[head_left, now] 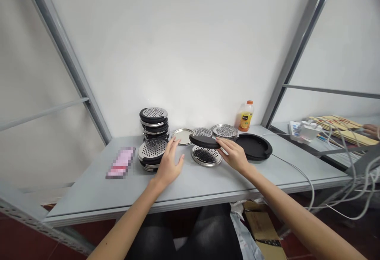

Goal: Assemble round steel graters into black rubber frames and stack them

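My right hand (233, 153) grips the edge of a round black disc (204, 141), which is tilted above a perforated metal disc (207, 155) on the grey table (190, 188). Beside a short stack of perforated metal and black discs (152, 151), my left hand (170, 163) has its fingers apart and holds nothing. Behind that stack rises a taller one (154, 122). A plain metal disc (183, 136) and two more perforated discs (203, 132) (225, 130) lie toward the wall. To the right of my right hand is a black round tray (253, 146).
An orange-capped juice bottle (246, 116) stands by the wall. At the left lies a blurred pink item (121, 162). White cables (299, 171) cross the right side. Another person's hand (371, 129) shows at the far right. An open cardboard box (263, 226) sits below the table.
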`<state>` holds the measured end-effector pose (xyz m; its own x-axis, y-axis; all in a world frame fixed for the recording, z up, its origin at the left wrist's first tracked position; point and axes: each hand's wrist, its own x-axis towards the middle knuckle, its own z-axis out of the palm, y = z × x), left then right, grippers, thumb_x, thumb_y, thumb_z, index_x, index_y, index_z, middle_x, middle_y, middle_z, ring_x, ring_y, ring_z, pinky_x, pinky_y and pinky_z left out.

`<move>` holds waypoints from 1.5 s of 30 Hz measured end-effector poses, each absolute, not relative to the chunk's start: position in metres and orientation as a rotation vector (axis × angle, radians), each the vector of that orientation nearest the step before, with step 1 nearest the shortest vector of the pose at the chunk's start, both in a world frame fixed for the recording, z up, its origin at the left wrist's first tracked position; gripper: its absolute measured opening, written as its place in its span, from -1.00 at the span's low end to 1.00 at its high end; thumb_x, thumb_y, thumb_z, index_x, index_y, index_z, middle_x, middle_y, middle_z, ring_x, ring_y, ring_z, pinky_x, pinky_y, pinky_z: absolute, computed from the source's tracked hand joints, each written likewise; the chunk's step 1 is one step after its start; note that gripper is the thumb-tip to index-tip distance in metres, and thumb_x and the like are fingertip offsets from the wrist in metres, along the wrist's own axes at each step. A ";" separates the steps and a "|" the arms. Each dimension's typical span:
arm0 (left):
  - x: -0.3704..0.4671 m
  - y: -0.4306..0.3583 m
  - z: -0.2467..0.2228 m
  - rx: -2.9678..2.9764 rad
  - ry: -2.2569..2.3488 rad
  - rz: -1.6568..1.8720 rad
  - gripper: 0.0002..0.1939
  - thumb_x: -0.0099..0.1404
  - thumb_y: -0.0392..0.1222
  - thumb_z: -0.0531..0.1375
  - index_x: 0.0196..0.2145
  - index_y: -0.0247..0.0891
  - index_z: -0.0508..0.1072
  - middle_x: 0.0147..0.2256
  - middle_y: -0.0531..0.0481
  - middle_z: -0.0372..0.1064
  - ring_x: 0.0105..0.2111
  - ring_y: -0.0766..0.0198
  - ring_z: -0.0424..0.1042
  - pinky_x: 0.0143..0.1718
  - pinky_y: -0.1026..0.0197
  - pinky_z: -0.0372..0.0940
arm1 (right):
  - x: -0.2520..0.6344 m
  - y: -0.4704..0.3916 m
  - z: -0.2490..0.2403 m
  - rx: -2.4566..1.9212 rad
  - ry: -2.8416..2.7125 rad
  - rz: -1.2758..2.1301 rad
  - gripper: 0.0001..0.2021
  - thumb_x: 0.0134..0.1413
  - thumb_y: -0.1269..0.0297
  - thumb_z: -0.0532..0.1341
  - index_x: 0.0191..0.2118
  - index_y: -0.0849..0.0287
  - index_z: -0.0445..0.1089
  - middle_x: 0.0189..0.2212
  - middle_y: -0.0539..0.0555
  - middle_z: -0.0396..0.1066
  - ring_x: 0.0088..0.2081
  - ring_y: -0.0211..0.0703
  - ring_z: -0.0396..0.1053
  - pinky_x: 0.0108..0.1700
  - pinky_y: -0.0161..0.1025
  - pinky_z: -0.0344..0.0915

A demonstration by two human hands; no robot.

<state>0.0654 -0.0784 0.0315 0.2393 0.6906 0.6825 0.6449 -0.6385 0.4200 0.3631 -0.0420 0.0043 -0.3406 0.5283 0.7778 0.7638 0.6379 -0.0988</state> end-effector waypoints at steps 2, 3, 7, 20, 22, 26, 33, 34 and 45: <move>0.073 -0.087 0.029 2.538 1.258 1.274 -0.42 0.33 -0.23 0.10 0.27 -0.16 0.05 0.30 -0.17 -0.06 0.29 0.05 0.01 0.26 -0.04 0.05 | 0.356 -0.046 0.002 -0.989 -2.090 -0.420 -0.65 0.23 0.25 0.10 0.11 0.10 0.34 0.01 0.18 0.43 0.03 0.08 0.38 0.10 0.10 0.29; 0.077 -0.088 0.027 2.590 1.229 1.207 -0.42 0.35 -0.20 0.09 0.28 -0.15 0.04 0.30 -0.17 -0.06 0.29 0.05 0.00 0.26 -0.05 0.05 | 0.350 -0.048 0.002 -0.972 -2.127 -0.437 -0.65 0.23 0.26 0.09 0.10 0.10 0.34 -0.02 0.18 0.45 0.00 0.08 0.39 0.07 0.10 0.30; 0.085 -0.080 0.010 2.667 1.180 0.983 -0.42 0.39 -0.13 0.05 0.30 -0.17 -0.02 0.30 -0.16 -0.04 0.31 0.07 -0.07 0.27 -0.06 0.02 | 0.317 -0.057 0.002 -0.878 -2.244 -0.446 -0.69 0.25 0.28 0.07 0.07 0.07 0.37 -0.12 0.18 0.49 -0.08 0.05 0.41 -0.04 0.05 0.33; 0.068 -0.080 -0.022 2.520 1.237 0.914 -0.71 0.25 -0.36 0.10 -0.07 -0.24 0.38 0.10 -0.13 0.29 0.28 0.00 0.03 0.22 -0.05 0.13 | 0.312 -0.051 -0.012 -0.908 -2.315 -0.196 -0.24 0.01 0.05 0.28 0.30 0.13 0.03 0.23 0.29 0.14 0.20 0.18 0.15 0.16 0.14 0.17; 0.067 -0.084 -0.023 2.487 1.263 0.937 -0.72 0.16 -0.40 0.13 -0.15 -0.26 0.39 0.10 -0.17 0.29 0.27 -0.04 0.05 0.21 -0.06 0.15 | 0.324 -0.047 -0.016 -0.965 -2.331 -0.077 -0.16 -0.04 0.02 0.30 0.31 0.15 -0.02 0.22 0.30 0.15 0.19 0.20 0.17 0.16 0.16 0.17; 0.065 -0.092 -0.020 2.427 1.311 0.920 -0.74 0.04 -0.42 0.16 -0.26 -0.26 0.39 0.10 -0.22 0.29 0.25 -0.07 0.08 0.21 -0.05 0.14 | 0.336 -0.041 -0.030 -1.071 -2.285 0.084 -0.22 0.01 0.12 0.25 0.31 0.19 -0.03 0.25 0.32 0.09 0.23 0.17 0.12 0.18 0.10 0.16; 0.056 -0.105 -0.010 2.397 1.339 0.772 -0.73 0.17 -0.20 0.19 -0.14 -0.26 0.40 0.17 -0.22 0.23 0.31 -0.02 -0.07 0.25 -0.05 0.03 | 0.332 -0.039 -0.030 -1.080 -2.412 0.034 -0.45 0.18 0.24 0.09 0.27 0.21 0.09 0.13 0.28 0.29 0.18 0.14 0.22 0.17 0.10 0.20; 0.055 -0.107 -0.010 2.397 1.339 0.759 -0.68 0.22 -0.14 0.17 -0.07 -0.26 0.39 0.18 -0.20 0.22 0.32 0.00 -0.10 0.26 -0.06 0.01 | 0.331 -0.039 -0.029 -1.090 -2.410 0.010 -0.47 0.20 0.24 0.07 0.27 0.22 0.08 0.13 0.28 0.29 0.18 0.14 0.22 0.17 0.10 0.20; 0.056 -0.094 -0.010 2.485 1.361 0.637 -0.52 0.32 0.06 0.07 0.07 -0.31 0.38 0.24 -0.20 0.12 0.33 0.03 -0.15 0.28 -0.04 -0.04 | 0.328 -0.025 -0.034 -1.198 -1.956 -0.040 -0.56 0.32 0.21 -0.14 0.20 0.24 0.18 0.07 0.28 0.36 0.07 0.08 0.35 0.07 0.03 0.30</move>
